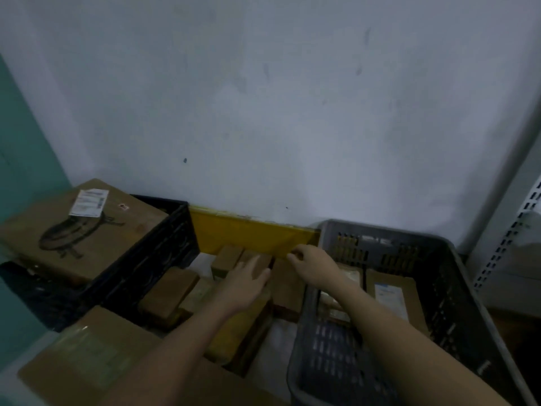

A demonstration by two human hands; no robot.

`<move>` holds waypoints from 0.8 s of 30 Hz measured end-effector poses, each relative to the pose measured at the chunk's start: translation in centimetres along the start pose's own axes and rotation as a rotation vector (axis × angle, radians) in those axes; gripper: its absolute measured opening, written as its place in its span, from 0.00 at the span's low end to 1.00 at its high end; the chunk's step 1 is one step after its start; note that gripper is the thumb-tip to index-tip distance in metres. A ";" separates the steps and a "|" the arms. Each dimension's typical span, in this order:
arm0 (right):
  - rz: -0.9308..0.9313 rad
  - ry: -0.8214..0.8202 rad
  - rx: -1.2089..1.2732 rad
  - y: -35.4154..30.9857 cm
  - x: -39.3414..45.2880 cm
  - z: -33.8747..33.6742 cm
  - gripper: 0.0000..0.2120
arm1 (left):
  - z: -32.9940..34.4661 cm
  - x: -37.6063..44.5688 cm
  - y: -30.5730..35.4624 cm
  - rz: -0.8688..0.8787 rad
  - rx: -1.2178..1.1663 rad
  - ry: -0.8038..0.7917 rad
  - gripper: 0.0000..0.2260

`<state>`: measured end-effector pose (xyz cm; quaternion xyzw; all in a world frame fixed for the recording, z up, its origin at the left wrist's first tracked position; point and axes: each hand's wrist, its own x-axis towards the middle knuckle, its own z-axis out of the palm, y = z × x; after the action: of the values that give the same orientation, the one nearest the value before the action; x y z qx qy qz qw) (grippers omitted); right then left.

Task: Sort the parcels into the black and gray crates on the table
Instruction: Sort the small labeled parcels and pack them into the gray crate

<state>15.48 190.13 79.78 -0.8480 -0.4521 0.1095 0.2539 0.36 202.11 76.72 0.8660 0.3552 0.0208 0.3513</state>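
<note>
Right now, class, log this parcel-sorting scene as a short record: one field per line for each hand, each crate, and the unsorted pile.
left hand: open, fingers flat on a small brown parcel in the pile
right hand: pinches the lower edge of the yellow envelope
yellow envelope: stands against the wall between the two crates
black crate: on the left, a large cardboard box resting on top
gray crate: on the right, holds a few flat parcels
unsorted pile: brown parcels between the crates
</note>
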 end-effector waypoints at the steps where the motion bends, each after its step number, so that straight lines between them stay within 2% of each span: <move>1: -0.004 -0.019 0.003 -0.7 0.5 0.9 0.19 | -0.9 0.3 -1.3 -0.028 0.023 -0.002 0.31; 5: 0.061 -0.067 -0.050 -1.9 1.7 4.3 0.18 | -2.1 0.4 -4.9 -0.066 0.094 -0.041 0.31; 11: 0.143 -0.123 -0.163 -1.2 1.9 7.1 0.18 | -1.9 1.4 -6.1 -0.009 0.336 -0.072 0.30; 16: 0.158 -0.167 -0.071 -2.7 4.6 10.9 0.17 | -2.8 4.5 -8.1 -0.040 0.262 -0.045 0.30; 21: 0.208 -0.209 0.040 -4.0 9.0 15.7 0.10 | -3.5 8.4 -11.3 -0.027 0.144 -0.004 0.25; 24: 0.246 -0.245 0.088 -4.1 11.4 18.5 0.13 | -3.3 11.0 -13.2 -0.047 0.137 -0.015 0.25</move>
<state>11.38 207.54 66.73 -0.8653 -0.3672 0.2620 0.2184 -0.25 217.61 68.65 0.8796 0.3731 -0.0183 0.2946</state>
